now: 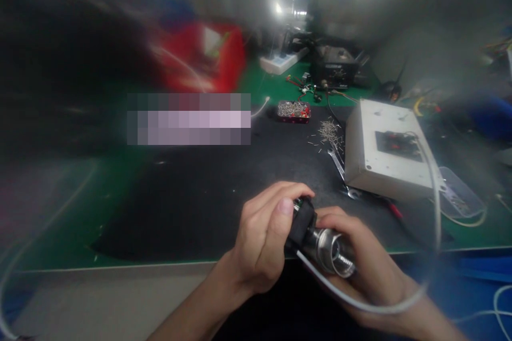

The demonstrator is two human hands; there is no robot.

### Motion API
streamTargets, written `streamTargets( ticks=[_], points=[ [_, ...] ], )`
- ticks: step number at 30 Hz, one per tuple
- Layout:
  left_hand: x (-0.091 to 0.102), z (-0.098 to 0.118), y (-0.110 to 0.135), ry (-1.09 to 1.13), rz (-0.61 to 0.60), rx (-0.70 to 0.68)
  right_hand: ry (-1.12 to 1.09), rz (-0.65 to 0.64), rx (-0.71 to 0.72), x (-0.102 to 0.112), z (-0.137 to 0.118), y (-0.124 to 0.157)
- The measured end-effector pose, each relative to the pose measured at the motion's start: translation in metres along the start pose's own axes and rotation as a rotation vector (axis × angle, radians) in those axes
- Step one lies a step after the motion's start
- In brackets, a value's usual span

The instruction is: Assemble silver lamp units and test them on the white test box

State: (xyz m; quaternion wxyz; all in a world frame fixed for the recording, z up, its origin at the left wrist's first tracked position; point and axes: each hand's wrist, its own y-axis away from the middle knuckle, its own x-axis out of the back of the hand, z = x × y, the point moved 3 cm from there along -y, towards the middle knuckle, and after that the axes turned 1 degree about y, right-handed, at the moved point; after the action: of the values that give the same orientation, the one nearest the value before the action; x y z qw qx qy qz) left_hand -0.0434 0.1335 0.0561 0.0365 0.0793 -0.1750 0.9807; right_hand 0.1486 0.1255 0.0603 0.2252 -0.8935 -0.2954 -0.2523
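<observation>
Black plastic-looking housing (303,224) sits at lower centre of the frame, grasped by the fingers of the left hand (260,240); those of the right hand (362,256) curl round the shiny, ribbed cylinder (334,250) beside it, probably for steadiness. A smooth white cable (437,224) loops slackly at lower right.

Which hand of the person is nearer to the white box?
Right. The right hand is in front of the white box; the left hand is farther away, more to the left.
</observation>
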Motion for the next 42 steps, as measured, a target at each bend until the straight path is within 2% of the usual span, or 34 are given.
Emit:
streamTargets(
  ticks=[5, 8, 19, 26, 31, 35, 39, 42],
  points=[
    [-0.006, 0.002, 0.000, 0.075, 0.067, 0.165, -0.085, 0.050, 0.005, -0.003, 0.005, -0.002],
    [-0.010, 0.005, -0.001, 0.107, 0.093, 0.209, -0.109, 0.077, -0.002, -0.003, 0.005, -0.001],
    [-0.016, 0.006, 0.001, 0.185, 0.203, 0.284, -0.158, 0.057, -0.005, 0.002, -0.001, -0.003],
    [-0.015, 0.012, 0.003, 0.193, 0.229, 0.251, -0.238, 0.040, -0.012, 0.000, -0.002, -0.003],
    [-0.014, 0.017, 0.001, 0.177, 0.337, 0.292, -0.260, 0.005, 0.002, -0.002, -0.002, -0.007],
    [-0.016, 0.014, 0.000, 0.193, 0.350, 0.291, -0.239, 0.019, 0.006, -0.003, 0.001, -0.009],
    [-0.020, 0.003, 0.003, 0.212, 0.381, 0.281, -0.167, 0.057, -0.073, 0.000, 0.009, -0.011],
    [-0.022, -0.005, 0.003, 0.261, 0.339, 0.329, -0.196, 0.061, -0.170, 0.005, 0.015, -0.012]
  ],
)
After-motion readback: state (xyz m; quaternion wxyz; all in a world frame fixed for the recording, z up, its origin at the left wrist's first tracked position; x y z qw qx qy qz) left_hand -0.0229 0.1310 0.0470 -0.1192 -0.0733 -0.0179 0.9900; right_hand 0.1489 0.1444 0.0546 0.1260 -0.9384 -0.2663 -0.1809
